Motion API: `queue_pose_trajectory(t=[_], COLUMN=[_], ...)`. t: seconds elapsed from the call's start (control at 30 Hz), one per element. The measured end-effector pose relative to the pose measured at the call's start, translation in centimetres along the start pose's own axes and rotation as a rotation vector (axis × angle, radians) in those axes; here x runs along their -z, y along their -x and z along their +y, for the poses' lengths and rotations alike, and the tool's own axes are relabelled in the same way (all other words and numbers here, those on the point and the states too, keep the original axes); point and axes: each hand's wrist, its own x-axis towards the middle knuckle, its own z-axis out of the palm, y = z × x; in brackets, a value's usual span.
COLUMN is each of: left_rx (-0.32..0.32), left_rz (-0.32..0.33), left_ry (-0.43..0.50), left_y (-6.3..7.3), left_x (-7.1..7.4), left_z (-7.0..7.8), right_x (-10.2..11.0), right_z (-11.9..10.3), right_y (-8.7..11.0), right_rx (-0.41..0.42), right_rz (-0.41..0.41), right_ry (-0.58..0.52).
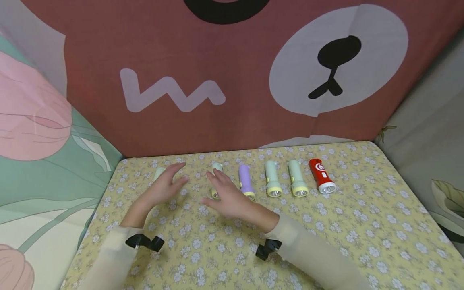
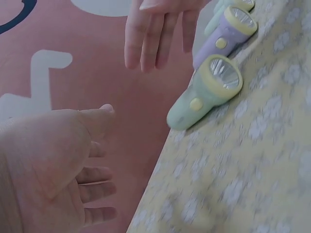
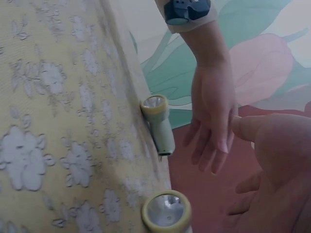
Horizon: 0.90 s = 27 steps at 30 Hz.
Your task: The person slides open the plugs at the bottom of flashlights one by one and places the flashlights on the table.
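Observation:
Both hands hover above the flowered cloth with nothing in them. My left hand (image 1: 163, 189), fingers extended, partly covers a pale green flashlight (image 1: 158, 172) at the left end of a row. Palm turned inward, my right hand (image 1: 230, 197) reaches over another pale green flashlight (image 1: 216, 165) and hides much of it. Just right of that hand lies a purple flashlight (image 1: 245, 177). In the left wrist view a green flashlight (image 2: 204, 92) with a yellow rim lies below the two hands' gap. The right wrist view shows a green flashlight (image 3: 161, 126) near the left hand (image 3: 214, 107).
Farther right in the row lie two pale green flashlights, one (image 1: 272, 177) beside the other (image 1: 297, 177), then a red flashlight (image 1: 320, 173) with a white head. A red-brown cloth backdrop (image 1: 174, 133) rises behind the table (image 1: 217, 257); printed curtains flank both sides.

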Motion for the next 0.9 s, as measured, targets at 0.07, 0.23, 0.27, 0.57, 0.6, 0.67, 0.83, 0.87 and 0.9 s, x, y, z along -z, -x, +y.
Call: queue_pose_trajectory(t=[0.07,0.23,0.27,0.57,0.6,0.67,0.83,0.87,0.9], left_rx=[-0.015,-0.036,-0.032,-0.032,-0.038,-0.05,-0.046,-0.042,-0.039], left_rz=[-0.003,-0.012,-0.017,-0.031,-0.032,-0.025,-0.015,-0.016,-0.018], left_ry=[0.005,0.033,0.041,0.094,0.094,0.095,0.116,0.121,0.125], left_y=[-0.6,-1.9,-2.1,-4.2,-4.4,-4.6,-5.1,-5.2,-5.2], left_x=[-0.5,-1.9,-2.2,-4.9,-5.1,-5.4,-6.0,-6.1,-6.2], left_z=[0.3,0.6,0.7,0.6,0.7,0.7,0.6,0.6,0.6], right_x=[-0.3,-1.3,-1.4,-2.6,-2.7,-2.9,-3.2,-3.3,-3.3], right_z=[0.4,1.2,1.3,2.2,2.3,2.5,3.0,3.1,3.2], right_y=[0.1,0.4,0.5,0.3,0.3,0.2,-0.3,-0.3,-0.4], right_rx=[-0.002,-0.015,-0.021,-0.054,-0.055,-0.061,-0.081,-0.086,-0.09], right_rz=[0.009,0.031,0.037,0.103,0.107,0.112,0.122,0.124,0.127], right_ry=[-0.009,-0.034,-0.045,-0.103,-0.103,-0.109,-0.144,-0.155,-0.162])
